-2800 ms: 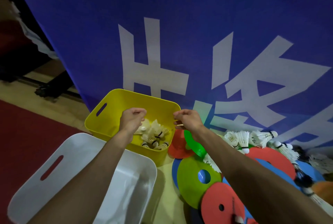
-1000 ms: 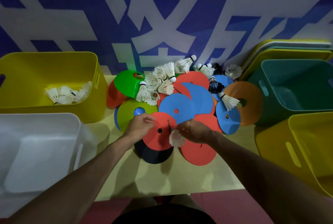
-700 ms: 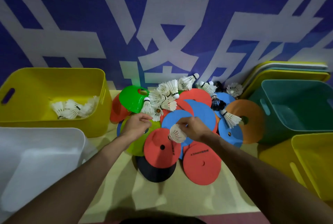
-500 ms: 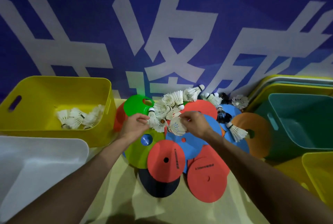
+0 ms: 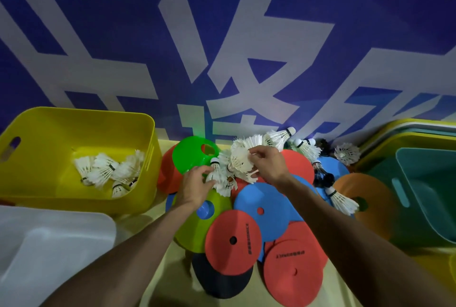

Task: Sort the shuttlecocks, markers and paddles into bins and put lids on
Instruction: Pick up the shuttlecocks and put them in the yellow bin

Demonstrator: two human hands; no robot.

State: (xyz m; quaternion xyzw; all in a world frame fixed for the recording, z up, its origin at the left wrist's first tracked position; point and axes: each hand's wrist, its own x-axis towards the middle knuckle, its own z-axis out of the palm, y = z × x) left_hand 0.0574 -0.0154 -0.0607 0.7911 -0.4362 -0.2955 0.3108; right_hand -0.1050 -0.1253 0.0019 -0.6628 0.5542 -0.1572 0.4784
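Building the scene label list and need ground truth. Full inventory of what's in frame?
yellow bin: one, yellow, left
binned shuttlecocks: several, white, inside yellow bin
white bin: one, white, near left
teal bin: one, teal, right
lids: stack, yellow and white edges, behind teal bin
disc markers: many, red, blue, green, lime, orange, black, overlapping at centre
loose shuttlecocks: several white, one dark, on the markers
banner: one, blue with white characters, behind
left hand: pinches shuttlecock
right hand: grips second shuttlecock

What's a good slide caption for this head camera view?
Left hand and right hand gather shuttlecocks off the disc markers beside a part-filled yellow bin.
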